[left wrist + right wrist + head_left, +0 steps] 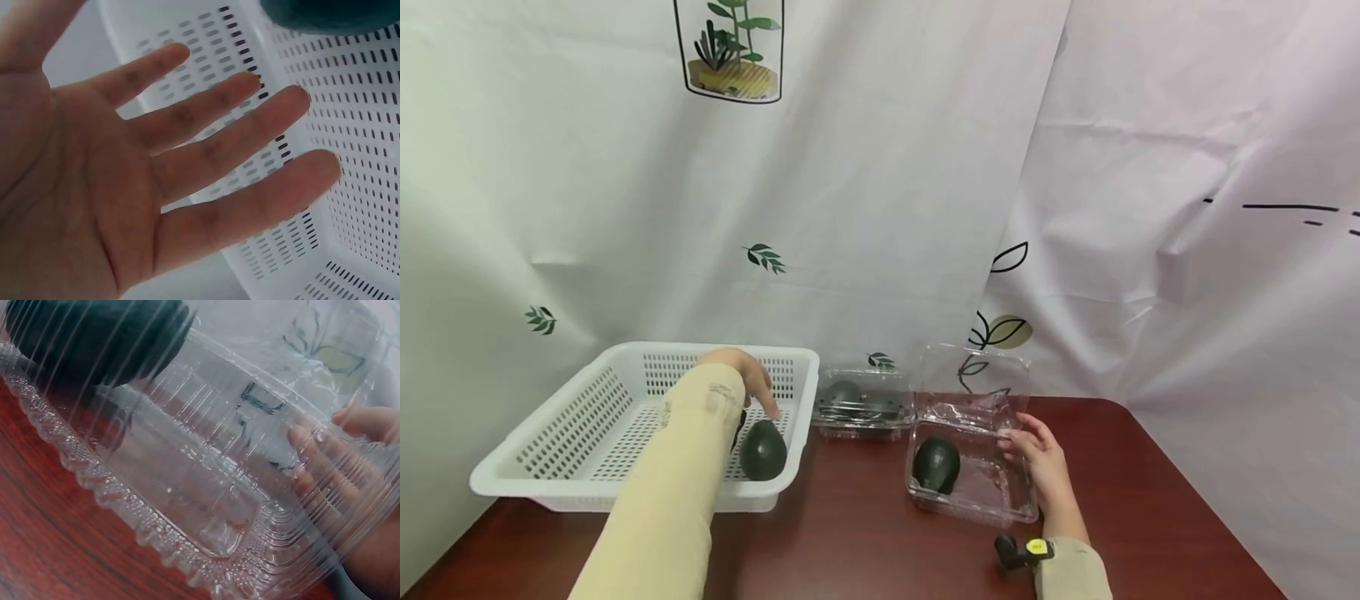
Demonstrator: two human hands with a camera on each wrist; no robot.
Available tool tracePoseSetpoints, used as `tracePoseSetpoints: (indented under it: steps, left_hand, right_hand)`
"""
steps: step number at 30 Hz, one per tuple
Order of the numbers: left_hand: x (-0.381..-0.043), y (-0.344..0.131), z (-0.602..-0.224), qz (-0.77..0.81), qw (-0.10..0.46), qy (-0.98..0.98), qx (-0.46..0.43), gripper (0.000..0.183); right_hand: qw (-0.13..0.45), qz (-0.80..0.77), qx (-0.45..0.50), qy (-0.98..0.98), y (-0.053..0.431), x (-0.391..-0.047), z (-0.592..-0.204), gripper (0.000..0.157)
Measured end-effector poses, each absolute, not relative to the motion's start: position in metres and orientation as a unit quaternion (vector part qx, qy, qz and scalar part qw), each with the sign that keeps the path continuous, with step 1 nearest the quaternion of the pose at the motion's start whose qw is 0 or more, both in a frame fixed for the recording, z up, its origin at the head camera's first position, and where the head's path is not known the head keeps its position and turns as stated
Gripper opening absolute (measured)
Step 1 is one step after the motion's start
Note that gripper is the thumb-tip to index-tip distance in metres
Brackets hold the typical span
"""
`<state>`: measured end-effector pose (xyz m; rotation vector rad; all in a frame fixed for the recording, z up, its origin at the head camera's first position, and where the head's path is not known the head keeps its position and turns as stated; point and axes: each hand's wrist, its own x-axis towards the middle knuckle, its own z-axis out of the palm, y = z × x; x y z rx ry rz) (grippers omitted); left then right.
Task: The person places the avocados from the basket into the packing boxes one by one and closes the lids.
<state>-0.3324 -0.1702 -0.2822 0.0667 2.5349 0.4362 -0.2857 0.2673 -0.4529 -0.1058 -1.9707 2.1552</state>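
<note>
In the head view, my left hand point(747, 372) reaches over the white perforated basket point(550, 487), just behind a dark green avocado point(763, 452). The left wrist view shows that hand's fingers point(231, 156) spread and straight, holding nothing; the avocado point(337, 14) is at the top edge, apart from them. My right hand point(1042, 467) holds the right side of a clear plastic clamshell box point(988, 510), its lid raised at the back. One avocado point(936, 464) lies in the box's left half. Through the plastic, the right wrist view shows some of the right fingers point(312, 447).
Behind and left of the raised-lid box stands a closed clear box point(865, 423) with avocados inside. The reddish-brown table point(865, 542) ends at a rounded right corner. A white printed curtain point(880, 208) hangs behind everything.
</note>
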Motion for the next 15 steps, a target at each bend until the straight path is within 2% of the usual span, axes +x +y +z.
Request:
tracePoseSetpoints:
  steps: [11,15]
  left_hand:
    - [-0.330,-0.158,-0.297,0.111,0.244,0.963,-0.004,0.082]
    - [-0.331,-0.156,-0.302,0.090,0.241,0.966,0.010,0.076]
  right_hand:
    - [0.114,0.725,-0.043,-0.678,0.266,-0.286,-0.453,0.046]
    - [0.113,0.724,-0.046,-0.679,0.266,-0.285,-0.453,0.046]
